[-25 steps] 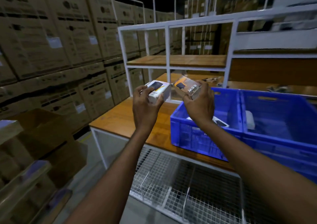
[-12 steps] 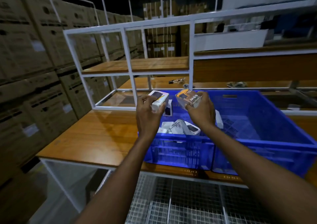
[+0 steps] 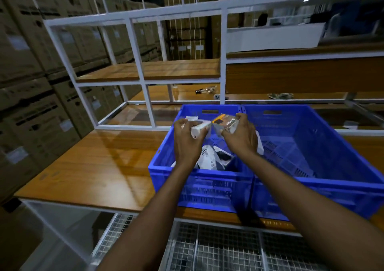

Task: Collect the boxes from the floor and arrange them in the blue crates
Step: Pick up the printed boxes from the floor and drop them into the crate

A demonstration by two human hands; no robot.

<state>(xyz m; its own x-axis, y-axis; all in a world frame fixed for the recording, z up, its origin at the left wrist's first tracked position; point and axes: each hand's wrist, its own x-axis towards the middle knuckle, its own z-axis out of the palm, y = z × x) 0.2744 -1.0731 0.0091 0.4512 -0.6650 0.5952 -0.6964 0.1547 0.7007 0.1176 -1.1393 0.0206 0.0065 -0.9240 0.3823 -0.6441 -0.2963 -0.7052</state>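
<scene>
Loose boxes (image 3: 214, 158) in left crate (image 3: 199, 187), centre frame, partly hidden by wrists. Left hand (image 3: 185, 144) grip curled round white box (image 3: 199, 128); right hand (image 3: 241, 137) round grey box (image 3: 225, 123). Tabletop (image 3: 99, 167) beneath.

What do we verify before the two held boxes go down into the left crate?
1. Left hand grips the white box: ok.
2. Right hand grips the 65W box: ok.
3. Both held boxes are over the left blue crate opening: ok.
4. Flat landing spot among the boxes already inside: cannot tell; they lie in a loose heap and the hands hide part of the floor.
5. Right blue crate shows bare floor as a fallback: ok.
</scene>
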